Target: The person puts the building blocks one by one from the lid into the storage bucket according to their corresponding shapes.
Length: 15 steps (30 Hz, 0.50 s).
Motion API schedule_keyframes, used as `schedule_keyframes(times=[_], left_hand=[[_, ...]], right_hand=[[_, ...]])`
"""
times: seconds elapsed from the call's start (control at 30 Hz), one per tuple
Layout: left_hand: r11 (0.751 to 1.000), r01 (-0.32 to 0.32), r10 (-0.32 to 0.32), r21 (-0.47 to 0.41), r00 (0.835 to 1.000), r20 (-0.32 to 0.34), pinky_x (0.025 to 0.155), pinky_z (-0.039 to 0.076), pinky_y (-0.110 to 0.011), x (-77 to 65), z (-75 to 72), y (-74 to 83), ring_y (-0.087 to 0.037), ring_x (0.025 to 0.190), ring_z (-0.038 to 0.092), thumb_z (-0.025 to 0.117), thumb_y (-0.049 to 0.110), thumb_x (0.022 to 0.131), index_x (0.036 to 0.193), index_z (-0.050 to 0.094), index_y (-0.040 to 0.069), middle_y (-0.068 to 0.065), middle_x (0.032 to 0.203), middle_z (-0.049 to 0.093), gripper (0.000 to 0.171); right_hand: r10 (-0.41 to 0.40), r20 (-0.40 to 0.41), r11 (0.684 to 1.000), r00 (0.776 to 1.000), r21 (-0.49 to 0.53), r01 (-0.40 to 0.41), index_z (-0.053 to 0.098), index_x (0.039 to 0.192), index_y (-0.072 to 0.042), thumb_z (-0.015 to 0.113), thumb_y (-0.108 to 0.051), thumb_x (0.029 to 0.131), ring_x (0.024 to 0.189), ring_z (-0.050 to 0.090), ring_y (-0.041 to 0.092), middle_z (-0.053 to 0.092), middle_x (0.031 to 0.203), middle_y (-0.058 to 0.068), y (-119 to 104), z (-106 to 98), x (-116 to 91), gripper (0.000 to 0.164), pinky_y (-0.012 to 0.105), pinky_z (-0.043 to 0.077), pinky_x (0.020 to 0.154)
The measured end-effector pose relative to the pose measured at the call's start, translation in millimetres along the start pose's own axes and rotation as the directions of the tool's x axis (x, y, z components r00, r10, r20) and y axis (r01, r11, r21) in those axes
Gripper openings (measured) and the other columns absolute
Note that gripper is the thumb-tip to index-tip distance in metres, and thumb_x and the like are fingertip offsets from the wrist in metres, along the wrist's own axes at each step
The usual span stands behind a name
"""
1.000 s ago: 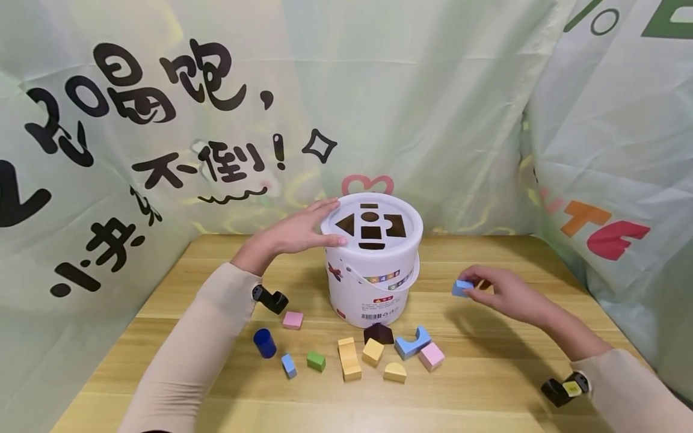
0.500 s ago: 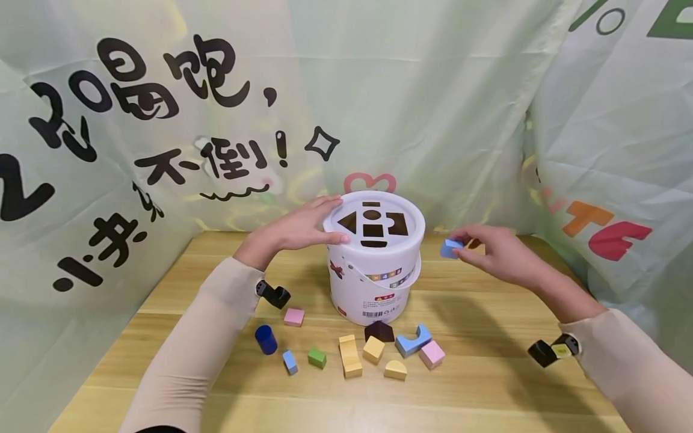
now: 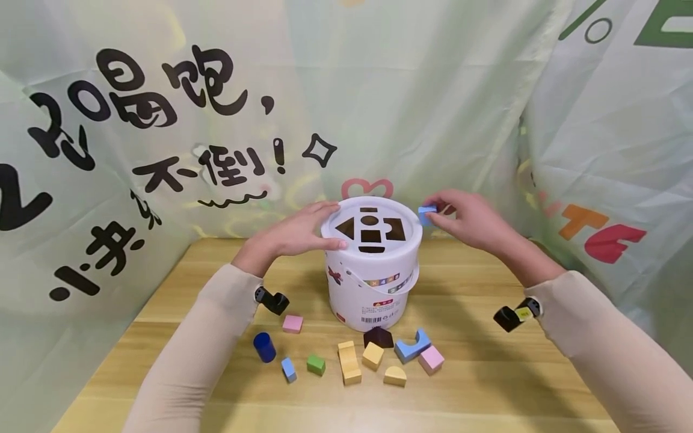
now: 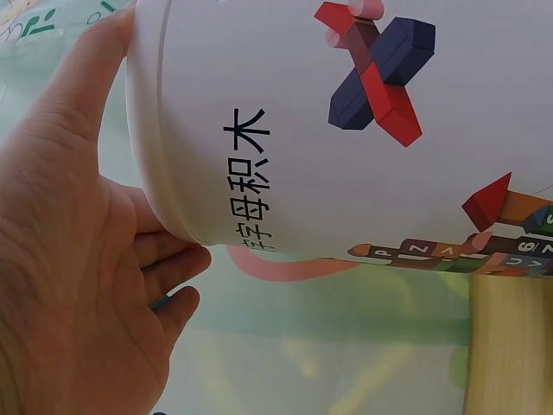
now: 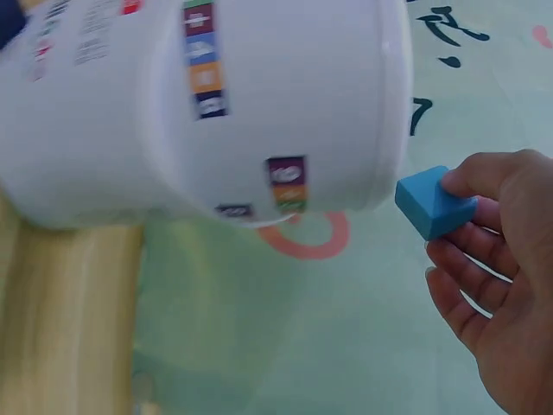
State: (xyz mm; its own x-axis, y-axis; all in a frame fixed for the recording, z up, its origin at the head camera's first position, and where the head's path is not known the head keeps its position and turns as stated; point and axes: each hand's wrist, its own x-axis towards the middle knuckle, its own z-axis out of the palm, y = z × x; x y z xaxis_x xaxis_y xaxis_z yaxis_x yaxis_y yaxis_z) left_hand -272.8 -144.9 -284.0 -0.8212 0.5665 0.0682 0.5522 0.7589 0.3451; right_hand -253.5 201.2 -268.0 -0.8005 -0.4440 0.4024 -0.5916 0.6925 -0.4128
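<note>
A white lidded bucket (image 3: 368,288) stands upright, its lid cut with shaped holes, one round, one triangular and one square among them. My left hand (image 3: 298,231) holds the lid's left rim, thumb at the near side and fingers at the far side. In the left wrist view, that hand (image 4: 95,207) has its fingertips against the rim. Between thumb and fingers, my right hand (image 3: 465,219) pinches a light blue block (image 3: 426,214) beside the lid's right edge. The right wrist view shows this blue block (image 5: 432,201) just off the rim, its far side hidden by fingers.
Before the bucket on the wooden table (image 3: 303,409) lie a blue cylinder (image 3: 264,347), a green block (image 3: 316,364), a yellow half-round block (image 3: 395,376), a blue arch block (image 3: 412,346), a dark block (image 3: 378,337) and several others. A printed cloth (image 3: 433,90) hangs behind.
My right hand has risen and moved left with the blue block, from over the table's right side to the lid's right edge. The left hand keeps its place on the rim.
</note>
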Motion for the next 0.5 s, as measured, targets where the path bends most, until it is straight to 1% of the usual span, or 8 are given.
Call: schedule_keyframes(times=[0.1, 0.23, 0.3, 0.5], left_hand=[[1.0, -0.006, 0.006, -0.003, 1.0, -0.004, 0.114, 0.023, -0.05, -1.2, 1.7, -0.6, -0.026, 0.145, 0.02, 0.059, 0.069, 0.083, 0.156, 0.025, 0.01, -0.009, 0.16, 0.022, 0.099], [1.0, -0.005, 0.005, -0.001, 1.0, -0.005, 0.115, 0.023, -0.049, -2.4, 3.0, -1.1, -0.026, 0.146, 0.019, 0.059, 0.068, 0.084, 0.156, 0.025, 0.01, -0.009, 0.16, 0.022, 0.098], [1.0, -0.004, 0.004, 0.002, 1.0, -0.003, 0.115, 0.022, -0.049, -2.4, 2.8, -0.7, -0.026, 0.146, 0.019, 0.059, 0.068, 0.084, 0.156, 0.025, 0.01, -0.009, 0.16, 0.022, 0.098], [1.0, -0.01, 0.01, 0.026, 1.0, -0.005, 0.115, 0.023, -0.05, -1.9, 0.3, 0.6, -0.027, 0.146, 0.02, 0.057, 0.069, 0.084, 0.156, 0.025, 0.01, -0.01, 0.16, 0.023, 0.098]], right_hand=[[0.022, 0.005, 1.0, 1.0, 0.015, -0.022, 0.067, 0.114, -0.004, 0.065, -0.02, 0.095, 0.095, 0.062, 0.027, 0.067, 0.101, 0.009, -7.5, 1.8, 14.1, 0.025, 0.048, 0.049, 0.086], [0.049, 0.057, 0.998, 0.997, 0.035, -0.051, 0.067, 0.114, -0.004, 0.063, -0.021, 0.097, 0.097, 0.061, 0.028, 0.067, 0.102, 0.01, -16.8, 6.6, 33.2, 0.024, 0.048, 0.049, 0.088], [0.049, 0.086, 0.997, 0.995, 0.048, -0.054, 0.066, 0.114, -0.005, 0.062, -0.021, 0.097, 0.098, 0.061, 0.028, 0.067, 0.103, 0.011, -21.1, 9.9, 42.2, 0.024, 0.048, 0.049, 0.088], [0.035, 0.125, 0.997, 0.991, 0.06, -0.043, 0.066, 0.111, -0.003, 0.066, -0.017, 0.095, 0.097, 0.061, 0.026, 0.067, 0.102, 0.011, -29.7, 23.2, 66.2, 0.021, 0.043, 0.05, 0.087]])
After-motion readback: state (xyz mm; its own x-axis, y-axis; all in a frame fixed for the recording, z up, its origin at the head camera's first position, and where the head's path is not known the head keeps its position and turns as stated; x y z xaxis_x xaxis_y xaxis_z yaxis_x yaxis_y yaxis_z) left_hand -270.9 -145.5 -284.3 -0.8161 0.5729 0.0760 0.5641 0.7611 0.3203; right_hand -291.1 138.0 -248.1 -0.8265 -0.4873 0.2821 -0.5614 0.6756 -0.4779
